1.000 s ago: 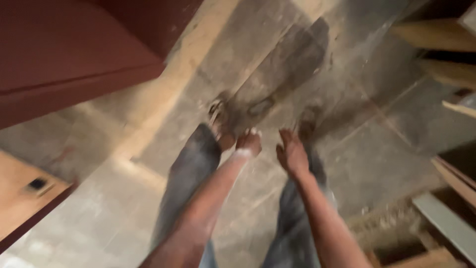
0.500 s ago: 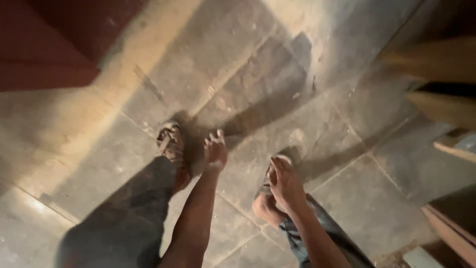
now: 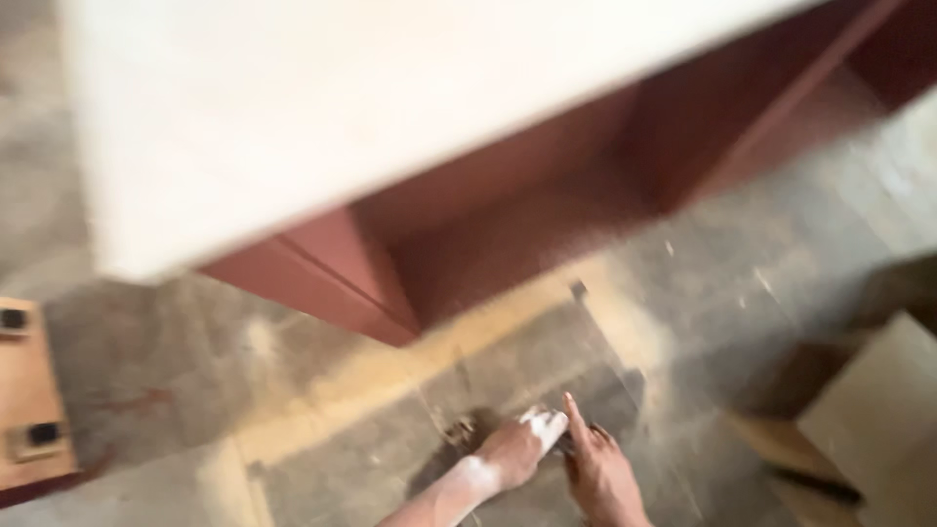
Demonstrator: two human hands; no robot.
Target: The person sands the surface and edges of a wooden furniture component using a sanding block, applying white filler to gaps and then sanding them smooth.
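place: carpentry workshop — sawdust (image 3: 390, 376) on stone floor (image 3: 176, 361) | unfinished red-brown cabinet (image 3: 508, 215)

Your two hands are low in the middle, side by side over the floor (image 3: 176, 371). Your left hand (image 3: 517, 449) is just beside your right hand (image 3: 600, 478), and they are almost touching. Far ahead of them stands a big cabinet (image 3: 508, 224), with a wide board (image 3: 390, 107) on top of it. A wooden panel (image 3: 29, 400) lies far off to your left. Boards (image 3: 869, 420) lie to your right.
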